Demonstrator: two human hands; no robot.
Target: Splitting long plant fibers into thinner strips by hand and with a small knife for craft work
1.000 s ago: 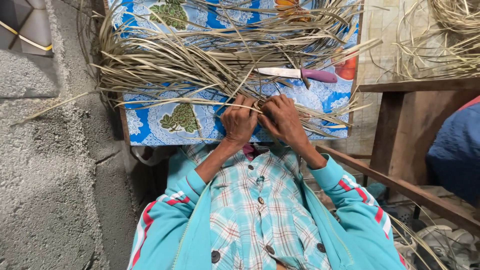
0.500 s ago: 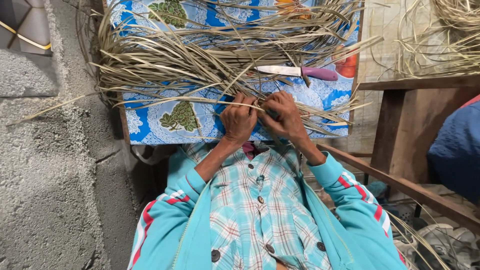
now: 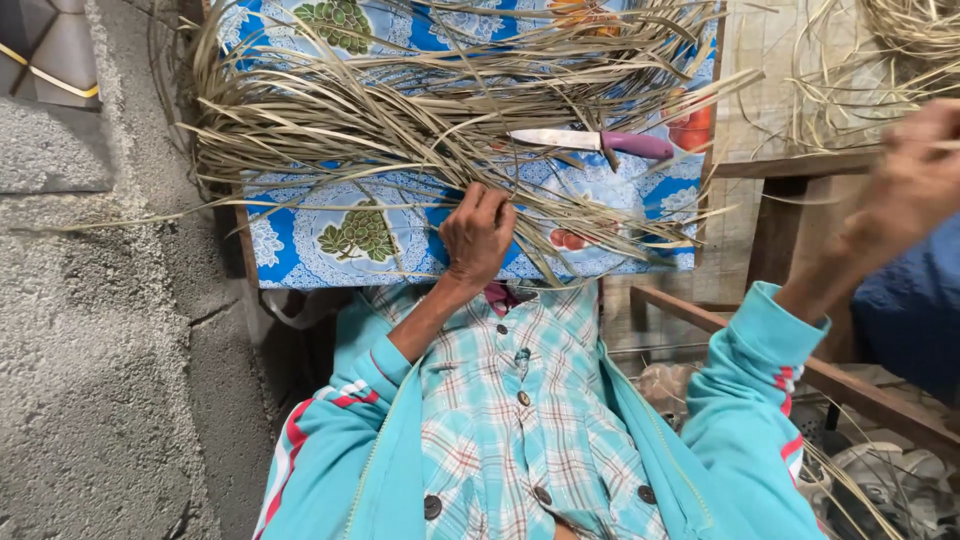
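Note:
A heap of dry, straw-coloured leaf strips [image 3: 420, 120] lies across a table covered by a blue and white patterned cloth [image 3: 330, 245]. My left hand [image 3: 478, 235] rests at the near edge of the heap, fingers closed on some strips. My right hand [image 3: 915, 180] is flung far out to the right, blurred, pinching a thin strip that runs off toward the right edge. A knife with a purple handle [image 3: 600, 143] lies on top of the strips, beyond my left hand.
A rough concrete wall [image 3: 110, 330] fills the left side. A wooden bench or frame [image 3: 800, 170] stands at right with more dry strips [image 3: 900, 50] on it. Dark blue cloth [image 3: 915, 320] shows at the far right.
Both hands were together at the heap's near edge. My right hand has since swung out to the right, drawing a strip away, while my left hand stays on the heap.

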